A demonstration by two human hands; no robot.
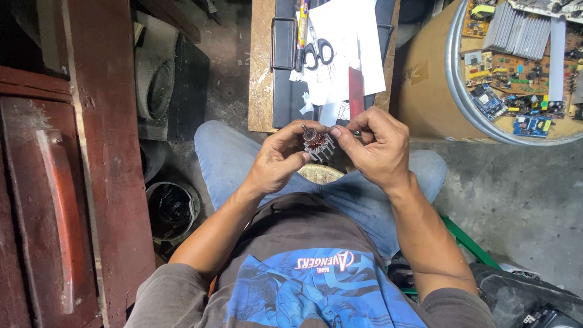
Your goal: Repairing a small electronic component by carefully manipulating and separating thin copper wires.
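Head view, looking down over lap. Both hands meet at centre frame, above the knees.

Left hand (276, 161): fingers curled closed around a small motor armature (316, 144), thumb and forefinger pinching it from the left. Armature shows copper-red windings, a short shaft end pointing to upper left, and pale metal parts at its lower right.

Right hand (373, 149): fingers bent closed, thumb and forefinger tips pressed to the right side of the armature. Whether it also grips a fine wire or a tool, I cannot tell; too small.

Armature position: between the two hands, held in the air just above the jeans (231, 164), below the near edge of the bench (260, 73).

Surroundings: on the bench, upper centre, a black case (284, 91) with white papers (343, 42), scissors (317, 53) and a red strip (356, 91). Upper right, a drum (425, 91) topped with circuit boards (516, 67) and a ribbed grey heat sink (516, 30). Left edge, a red-brown wooden cabinet (91, 152). Concrete floor (522, 194) at right.
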